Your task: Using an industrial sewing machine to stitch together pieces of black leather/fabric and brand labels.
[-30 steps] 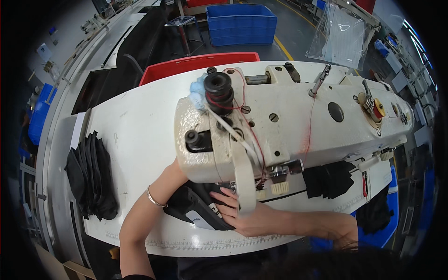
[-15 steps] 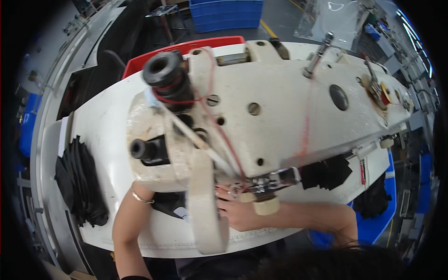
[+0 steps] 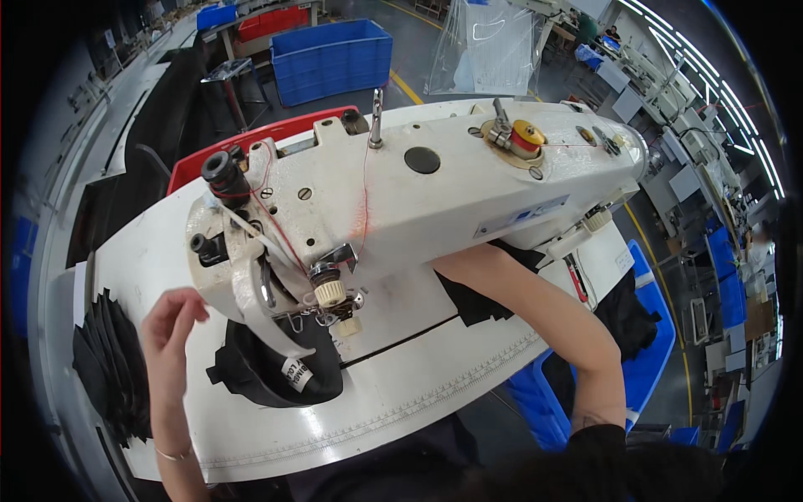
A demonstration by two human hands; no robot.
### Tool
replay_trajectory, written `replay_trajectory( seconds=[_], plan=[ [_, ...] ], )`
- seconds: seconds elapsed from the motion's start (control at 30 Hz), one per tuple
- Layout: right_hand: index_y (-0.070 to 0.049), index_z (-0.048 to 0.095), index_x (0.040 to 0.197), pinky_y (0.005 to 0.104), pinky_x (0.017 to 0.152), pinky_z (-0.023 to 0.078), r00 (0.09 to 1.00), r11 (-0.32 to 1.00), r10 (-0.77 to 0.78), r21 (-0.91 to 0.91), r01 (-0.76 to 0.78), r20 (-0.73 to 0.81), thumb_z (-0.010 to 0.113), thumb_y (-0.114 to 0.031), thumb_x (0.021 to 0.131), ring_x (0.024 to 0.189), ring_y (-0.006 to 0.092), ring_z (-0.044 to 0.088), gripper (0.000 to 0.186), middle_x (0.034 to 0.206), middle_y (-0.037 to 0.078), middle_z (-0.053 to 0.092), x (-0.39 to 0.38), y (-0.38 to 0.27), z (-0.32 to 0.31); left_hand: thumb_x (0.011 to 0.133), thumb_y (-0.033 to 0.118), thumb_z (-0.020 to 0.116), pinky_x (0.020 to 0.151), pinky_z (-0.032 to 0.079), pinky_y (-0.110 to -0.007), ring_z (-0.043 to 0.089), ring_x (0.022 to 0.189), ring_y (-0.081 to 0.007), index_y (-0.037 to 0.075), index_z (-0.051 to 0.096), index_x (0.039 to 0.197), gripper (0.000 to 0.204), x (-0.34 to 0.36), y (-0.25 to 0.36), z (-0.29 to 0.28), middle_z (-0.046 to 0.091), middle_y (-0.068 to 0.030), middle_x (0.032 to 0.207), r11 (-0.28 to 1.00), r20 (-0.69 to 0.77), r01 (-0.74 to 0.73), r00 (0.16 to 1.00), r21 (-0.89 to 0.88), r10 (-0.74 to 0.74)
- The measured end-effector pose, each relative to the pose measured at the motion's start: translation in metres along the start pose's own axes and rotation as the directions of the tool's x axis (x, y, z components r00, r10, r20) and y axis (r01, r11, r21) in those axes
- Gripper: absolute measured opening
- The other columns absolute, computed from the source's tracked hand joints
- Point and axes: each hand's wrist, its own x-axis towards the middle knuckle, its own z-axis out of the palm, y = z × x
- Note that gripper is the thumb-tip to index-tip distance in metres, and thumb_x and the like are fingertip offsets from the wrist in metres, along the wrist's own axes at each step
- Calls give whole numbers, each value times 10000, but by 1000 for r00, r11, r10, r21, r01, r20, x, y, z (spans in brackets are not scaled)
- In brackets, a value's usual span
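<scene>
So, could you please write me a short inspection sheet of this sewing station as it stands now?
Surface: white sewing table, ruler scale printed along its near edge.
Job's things: black fabric piece with a white label lies under the head of the white sewing machine; red thread runs down the machine's face.
Clutter: stack of black fabric pieces at the table's left edge; more black fabric behind the machine arm.
Hands: left hand is raised, fingers loosely curled, holding nothing; right hand is hidden behind the machine arm.
Cables: nothing seen.
Surroundings: blue bin and red bin beyond the table, blue bin at right, other workstations far right.
</scene>
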Motion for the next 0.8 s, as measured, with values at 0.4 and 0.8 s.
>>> replay_trajectory(
  seconds=[0.4,0.8],
  plan=[
    [1,596,1092,241,495,477,798,468,494,668,-578,345,541,-23,952,546,96,615,153,655,57,628,-111,-128,-146,909,-17,575,767,467,-256,580,842,-150,-55,550,1199,294,-156,23,55,616,-118,1045,962,587,188,809,-199,-36],
    [40,511,1169,256,793,521,927,390,362,888,-243,95,619,30,892,861,154,655,297,972,133,664,-126,-221,-21,879,-30,645,767,513,-236,630,850,-125,-32,666,1070,193,-157,34,126,643,-83,971,804,149,191,980,-564,-128]
  ],
)
